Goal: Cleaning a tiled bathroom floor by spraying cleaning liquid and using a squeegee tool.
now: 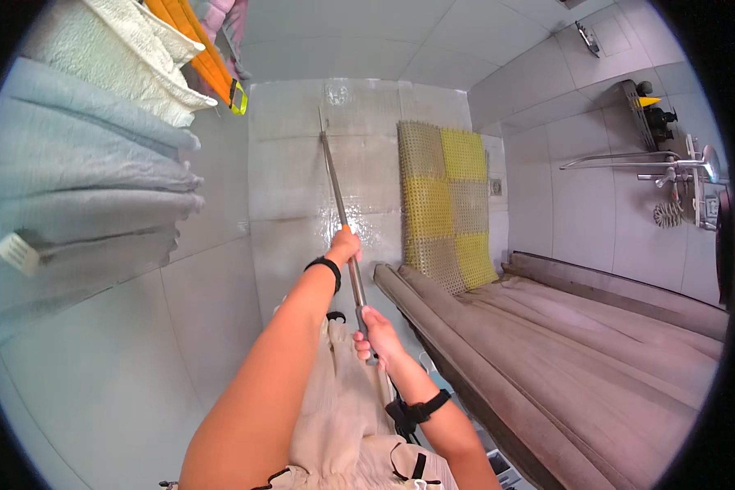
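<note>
Both of my hands grip the metal pole point(337, 190) of a long-handled floor tool. My left hand point(345, 244) wraps around the shaft partway down. Behind it, closer to my body, my right hand point(376, 337) clasps the grey grip at the near end. The pole slants away from me over the wet tiled floor point(288, 184). At its far end a narrow head point(321, 122) shows as only a thin line, so its kind cannot be told.
A yellow and beige checkered mat point(444, 208) lies right of the pole, beside a floor drain point(495, 187). A brown shower curtain point(563, 361) hangs at the right. Grey cloth point(92, 171) and a white towel point(116, 55) hang at the left. Shower fittings point(667, 162) project from the right wall.
</note>
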Demonstrator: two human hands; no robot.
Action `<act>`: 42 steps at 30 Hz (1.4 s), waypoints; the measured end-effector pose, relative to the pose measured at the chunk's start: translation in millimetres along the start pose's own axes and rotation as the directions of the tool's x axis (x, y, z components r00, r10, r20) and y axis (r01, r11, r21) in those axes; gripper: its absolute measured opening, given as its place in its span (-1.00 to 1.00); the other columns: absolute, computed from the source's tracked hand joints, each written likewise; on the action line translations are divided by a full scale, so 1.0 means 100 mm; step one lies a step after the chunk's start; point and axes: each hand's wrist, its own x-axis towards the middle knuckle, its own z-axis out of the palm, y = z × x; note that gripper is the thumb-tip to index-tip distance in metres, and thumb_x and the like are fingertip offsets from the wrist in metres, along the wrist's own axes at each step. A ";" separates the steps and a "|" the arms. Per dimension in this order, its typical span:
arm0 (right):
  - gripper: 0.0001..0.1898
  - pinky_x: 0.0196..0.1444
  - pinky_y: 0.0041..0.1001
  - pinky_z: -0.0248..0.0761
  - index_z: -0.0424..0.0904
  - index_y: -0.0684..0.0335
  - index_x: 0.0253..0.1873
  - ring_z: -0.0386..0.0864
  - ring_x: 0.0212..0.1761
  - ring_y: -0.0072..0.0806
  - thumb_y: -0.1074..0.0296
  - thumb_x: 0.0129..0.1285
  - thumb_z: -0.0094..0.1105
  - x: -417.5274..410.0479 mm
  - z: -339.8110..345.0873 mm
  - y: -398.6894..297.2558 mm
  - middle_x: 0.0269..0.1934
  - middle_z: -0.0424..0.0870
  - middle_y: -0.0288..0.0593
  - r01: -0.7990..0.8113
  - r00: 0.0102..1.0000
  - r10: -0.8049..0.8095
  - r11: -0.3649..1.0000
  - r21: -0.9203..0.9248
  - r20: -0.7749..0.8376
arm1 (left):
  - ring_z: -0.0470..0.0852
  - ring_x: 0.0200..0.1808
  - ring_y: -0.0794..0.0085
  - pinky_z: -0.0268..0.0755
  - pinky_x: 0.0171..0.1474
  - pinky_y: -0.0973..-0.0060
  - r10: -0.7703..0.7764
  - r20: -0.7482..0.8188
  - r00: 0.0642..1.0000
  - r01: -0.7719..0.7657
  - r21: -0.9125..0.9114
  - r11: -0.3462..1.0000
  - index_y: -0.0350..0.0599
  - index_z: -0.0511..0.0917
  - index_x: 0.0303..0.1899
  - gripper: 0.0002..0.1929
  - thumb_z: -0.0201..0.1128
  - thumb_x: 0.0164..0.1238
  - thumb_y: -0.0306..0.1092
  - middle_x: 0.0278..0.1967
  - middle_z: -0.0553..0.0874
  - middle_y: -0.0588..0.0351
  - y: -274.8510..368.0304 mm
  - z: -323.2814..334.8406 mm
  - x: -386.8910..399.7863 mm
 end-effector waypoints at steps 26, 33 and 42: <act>-0.60 -0.73 -0.55 0.24 0.22 0.22 0.13 0.27 -0.82 -0.57 0.35 0.16 -0.11 -0.81 0.11 -3.06 -0.77 0.32 -0.25 0.190 0.908 -0.356 -0.121 -0.974 0.221 | 0.46 -0.42 0.24 0.43 -0.29 0.30 0.074 0.321 0.944 0.253 -0.851 0.460 -0.33 0.24 -0.20 -0.82 -0.17 0.21 -0.43 -0.46 0.43 -0.04 1.73 0.47 0.79; -0.58 -0.78 -0.59 0.16 0.17 0.11 0.17 0.22 -0.83 -0.64 0.29 0.20 -0.12 -0.75 -0.44 -4.36 -0.77 0.28 -0.34 0.102 0.978 -0.194 0.148 -0.984 0.072 | 0.49 -0.50 0.19 0.44 -0.37 0.17 -0.121 0.304 0.945 0.318 -0.766 0.559 -0.34 0.23 -0.25 -0.84 -0.21 0.21 -0.44 -0.50 0.47 -0.09 2.63 1.27 1.14; -0.59 -0.81 -0.59 0.12 0.18 0.12 0.17 0.21 -0.83 -0.66 0.29 0.20 -0.12 -0.78 -0.61 -5.56 -0.77 0.26 -0.36 -0.051 0.995 -0.083 0.041 -0.998 -0.054 | 0.51 -0.67 0.21 0.40 -0.61 0.32 -0.237 0.335 0.912 0.401 -0.851 0.340 -0.21 0.25 -0.17 -0.82 -0.20 0.21 -0.45 -0.54 0.50 -0.11 3.53 1.94 1.28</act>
